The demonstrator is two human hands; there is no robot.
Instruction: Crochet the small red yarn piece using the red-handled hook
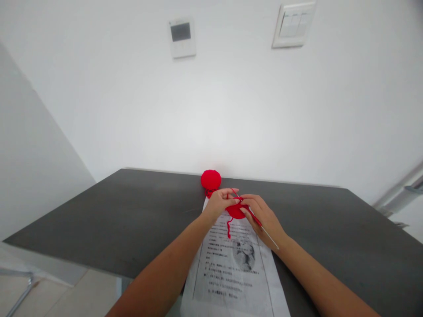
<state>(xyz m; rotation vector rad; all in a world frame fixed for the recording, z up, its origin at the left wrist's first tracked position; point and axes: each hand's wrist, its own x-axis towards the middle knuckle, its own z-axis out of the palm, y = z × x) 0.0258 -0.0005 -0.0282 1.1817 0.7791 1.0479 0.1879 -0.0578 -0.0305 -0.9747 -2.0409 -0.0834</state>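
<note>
A small red crocheted piece is held up between both hands over the printed sheet, a short yarn tail hanging from its lower edge. My left hand pinches its left side, with strands of red yarn near the fingers. In my right hand is a crochet hook with a red grip; its thin silver end slants down across the palm, and its tip meets the piece's top edge. Behind my left hand, a ball of red yarn rests at the back of the table, with loose strands below it.
The printed paper sheet, with text and a picture, lies under my hands on the dark grey table. A white wall rises at the table's back edge, carrying a thermostat-like panel and a light switch.
</note>
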